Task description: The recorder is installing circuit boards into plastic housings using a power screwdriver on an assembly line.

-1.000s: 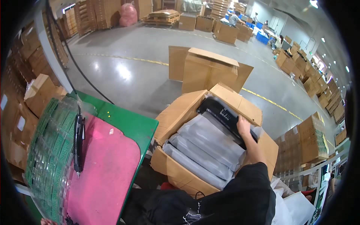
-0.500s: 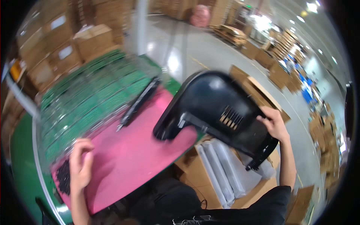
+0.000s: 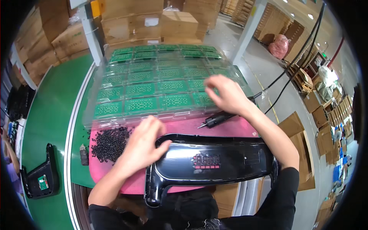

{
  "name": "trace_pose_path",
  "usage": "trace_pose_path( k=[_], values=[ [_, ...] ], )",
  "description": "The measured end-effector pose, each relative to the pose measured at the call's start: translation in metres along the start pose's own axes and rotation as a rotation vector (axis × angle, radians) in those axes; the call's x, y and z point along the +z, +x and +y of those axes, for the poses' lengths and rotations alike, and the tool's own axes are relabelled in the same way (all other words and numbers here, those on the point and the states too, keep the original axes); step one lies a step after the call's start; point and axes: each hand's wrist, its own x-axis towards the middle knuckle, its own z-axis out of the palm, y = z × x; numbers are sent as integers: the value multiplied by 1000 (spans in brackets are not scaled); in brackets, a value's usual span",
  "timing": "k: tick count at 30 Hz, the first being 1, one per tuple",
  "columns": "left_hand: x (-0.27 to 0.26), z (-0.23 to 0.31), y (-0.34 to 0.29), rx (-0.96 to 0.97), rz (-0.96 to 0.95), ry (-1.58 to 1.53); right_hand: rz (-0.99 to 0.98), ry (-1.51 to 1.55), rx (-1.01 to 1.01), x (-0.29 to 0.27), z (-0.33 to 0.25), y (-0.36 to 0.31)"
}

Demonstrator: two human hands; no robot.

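Note:
A black plastic housing (image 3: 180, 157) lies across the pink mat (image 3: 188, 130), its hollow inside facing up, with a small group of slots in the middle. My left hand (image 3: 143, 143) is over its upper left corner, thumb and fingers apart; whether the thumb touches the rim I cannot tell. Above the right part of a clear plastic tray (image 3: 153, 116), my right hand (image 3: 226, 92) has bent fingers and thumb apart, with nothing visible between them. Rows of green circuit boards (image 3: 142, 103) fill that tray. Just below the right hand lies a black corded screwdriver (image 3: 218, 119).
A heap of small black screws (image 3: 109, 143) sits on the mat's left. On the green conveyor (image 3: 57, 111) stands another black housing (image 3: 42, 178) with a board inside. Cardboard boxes (image 3: 134, 25) are stacked behind; an opened carton (image 3: 299, 149) is at the right.
The black housing has come down onto the mat, and my right hand has let go of it and moved over the tray. My left hand has moved to the housing's corner. The view has turned left.

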Motion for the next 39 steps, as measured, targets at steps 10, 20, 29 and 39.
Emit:
trace_pose_path(
  k=[10,20,29,39],
  values=[
    [12,4,-1,189,-279,268,-89,-552,408,120,137,122],
    [22,1,-8,238,-148,329,18,-821,114,115,142,116],
    [11,4,-7,202,0,102,329,184,-59,14,5,35],
    [3,9,5,381,277,85,48,749,24,-26,-100,-80]
  ],
)
